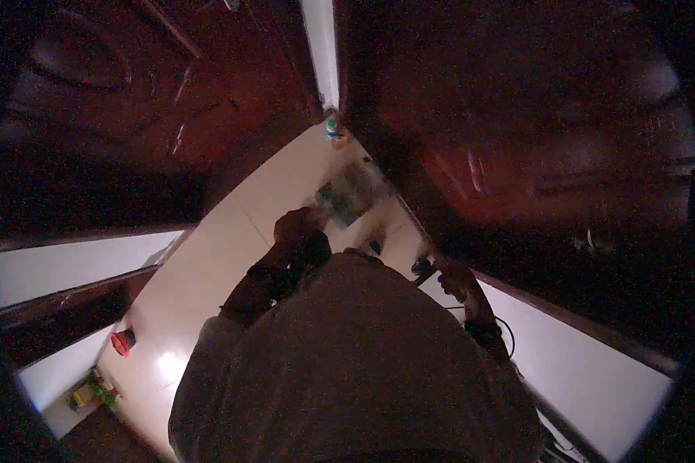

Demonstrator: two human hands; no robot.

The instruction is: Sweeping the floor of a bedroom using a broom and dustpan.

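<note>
My left hand (295, 225) is in front of my body with its fingers curled in. Just beyond it is a blurred greenish rectangular piece (347, 193), perhaps a cloth or a mat. I cannot tell whether the hand grips it. To the right, my right hand (457, 279) is closed around something dark and slim, and a dark rounded part (422, 267) shows beside the fingers. A thin black cord (510, 336) loops near that wrist. Dim light and blur hide the details of both hands.
Dark red-brown panelled doors (517, 147) rise on both sides and meet at a far corner. A small bottle-like item (333, 131) stands there on the pale tiled floor (208, 255). On the left are a red-rimmed container (122, 342) and a green plant (100, 386).
</note>
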